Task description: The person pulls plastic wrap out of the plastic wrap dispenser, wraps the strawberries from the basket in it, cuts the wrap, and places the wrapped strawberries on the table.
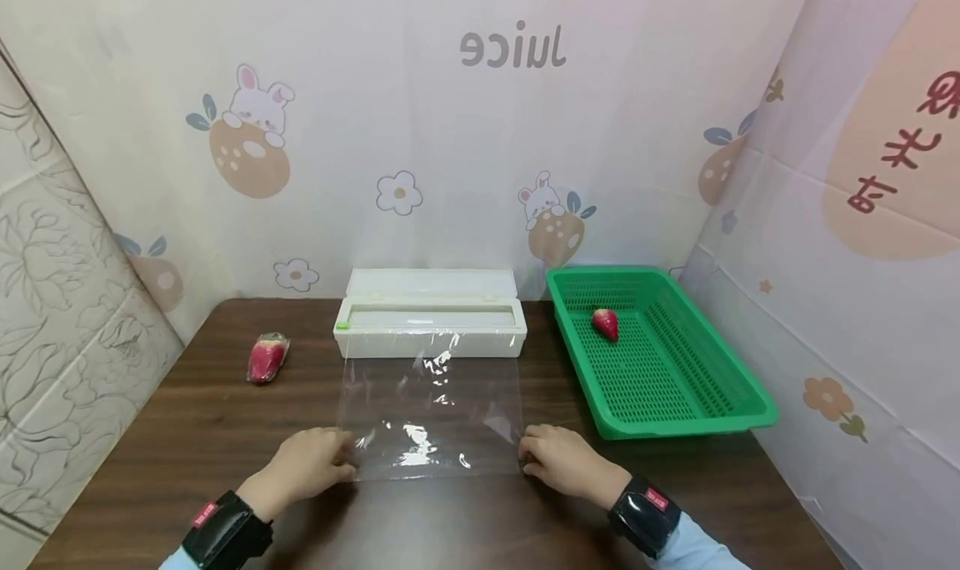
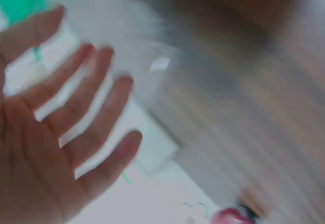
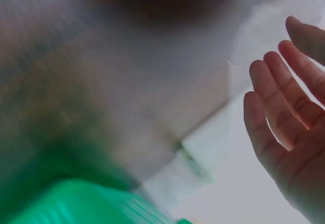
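Note:
A sheet of clear plastic wrap (image 1: 435, 420) stretches toward me over the table from a white wrap dispenser box (image 1: 431, 341) with its lid raised. My left hand (image 1: 303, 470) is at the sheet's near left corner, and in the left wrist view its fingers (image 2: 96, 112) are spread, the thumb apart from them. At the near right corner is my right hand (image 1: 570, 463); the right wrist view shows loosely extended fingers (image 3: 279, 102) with nothing pinched between them. Whether the fingertips touch the film is hard to tell. Both wrist views are blurred.
A green plastic basket (image 1: 678, 424) on the right holds one red strawberry (image 1: 605, 324). On the left of the brown table (image 1: 187, 437) lies a red fruit in clear wrap (image 1: 267, 358). Behind the table hangs a printed curtain (image 1: 420, 120).

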Motion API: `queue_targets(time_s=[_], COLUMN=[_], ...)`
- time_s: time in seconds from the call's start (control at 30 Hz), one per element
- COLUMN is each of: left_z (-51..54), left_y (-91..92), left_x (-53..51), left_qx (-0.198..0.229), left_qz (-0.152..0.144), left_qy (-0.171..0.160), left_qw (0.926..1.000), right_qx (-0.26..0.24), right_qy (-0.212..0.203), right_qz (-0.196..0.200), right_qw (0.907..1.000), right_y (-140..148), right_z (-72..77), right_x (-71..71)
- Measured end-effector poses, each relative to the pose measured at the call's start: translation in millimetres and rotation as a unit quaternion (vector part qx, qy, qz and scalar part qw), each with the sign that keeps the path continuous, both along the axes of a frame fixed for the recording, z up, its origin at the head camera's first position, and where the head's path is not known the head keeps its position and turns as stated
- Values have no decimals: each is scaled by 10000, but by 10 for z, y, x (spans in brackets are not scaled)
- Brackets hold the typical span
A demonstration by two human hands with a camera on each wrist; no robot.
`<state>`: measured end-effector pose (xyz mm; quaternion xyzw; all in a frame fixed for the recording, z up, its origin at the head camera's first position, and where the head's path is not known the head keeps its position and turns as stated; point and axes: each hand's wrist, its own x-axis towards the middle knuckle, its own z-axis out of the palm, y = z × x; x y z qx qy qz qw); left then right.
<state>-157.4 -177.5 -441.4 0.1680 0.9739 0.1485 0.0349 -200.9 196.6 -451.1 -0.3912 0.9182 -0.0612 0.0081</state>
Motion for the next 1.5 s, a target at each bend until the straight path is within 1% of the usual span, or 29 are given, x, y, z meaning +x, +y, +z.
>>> queue_targets(time_s=[0.07, 0.13, 0.17, 0.2, 0.3, 0.4, 0.47, 0.5, 0.53, 0.6, 0.67, 0.73, 0.8, 0.87, 0.93, 0.97, 1.07, 1.17, 1.23, 1.3, 1.33, 1.37, 1.5], left_z=[91, 182, 229, 271, 368, 428, 452, 458, 453, 442, 426, 417, 418, 424, 427, 422, 378, 306, 261, 226, 213, 203, 182], left_y=[80, 156, 196, 233, 334, 433, 501, 535, 564, 617, 665, 706, 743, 780, 814, 830, 844, 826, 807, 786, 778, 771, 767], left_x=[-49, -72, -79, -84, -114, -189, -256, -293, -309, -336, -358, -380, -408, -441, -472, -484, -506, -510, -510, -513, -517, -524, -579], left_qx=[367, 639, 739, 803, 989, 1223, 1325, 1332, 1340, 1280, 1208, 1182, 1205, 1268, 1351, 1383, 1426, 1433, 1436, 1458, 1465, 1487, 1517], left_qz=[-528, -972, -1096, -1155, -1284, -1424, -1470, -1481, -1489, -1511, -1528, -1566, -1573, -1584, -1603, -1615, -1664, -1705, -1699, -1695, -1698, -1708, -1741], left_qy=[-52, -27, 12, 82, 429, 793, 950, 990, 958, 842, 669, 529, 410, 309, 199, 170, 184, 310, 358, 373, 392, 395, 387], left_qw=[9979, 9932, 9912, 9900, 9859, 9790, 9756, 9749, 9750, 9766, 9786, 9791, 9793, 9787, 9776, 9770, 9755, 9744, 9743, 9740, 9737, 9732, 9722], right_qx=[-54, -135, -170, -236, -510, -777, -893, -938, -996, -1088, -1108, -1028, -772, -466, -163, -21, 217, 216, 78, -104, -217, -314, -671], right_qy=[164, 354, 441, 543, 745, 814, 752, 694, 583, 324, -11, -339, -540, -722, -866, -958, -1297, -1549, -1680, -1805, -1912, -1961, -2163], right_qz=[-11, 36, 81, 141, 212, 16, -313, -519, -727, -1144, -1552, -1923, -2176, -2415, -2682, -2841, -3297, -3550, -3585, -3537, -3537, -3503, -3492], right_qw=[9999, 9993, 9989, 9981, 9957, 9936, 9927, 9918, 9907, 9869, 9817, 9753, 9715, 9666, 9593, 9540, 9349, 9217, 9183, 9177, 9154, 9153, 9093], right_y=[35, 54, 63, 69, 93, 166, 251, 306, 361, 487, 626, 760, 899, 1028, 1154, 1215, 1349, 1440, 1478, 1500, 1505, 1511, 1503], right_z=[130, 280, 367, 457, 749, 1046, 1223, 1296, 1346, 1399, 1391, 1343, 1258, 1161, 1057, 998, 821, 654, 566, 497, 476, 457, 439], right_x=[-8, -17, -26, -41, -137, -335, -525, -632, -739, -970, -1201, -1416, -1627, -1809, -1961, -2027, -2166, -2230, -2250, -2269, -2280, -2292, -2353])
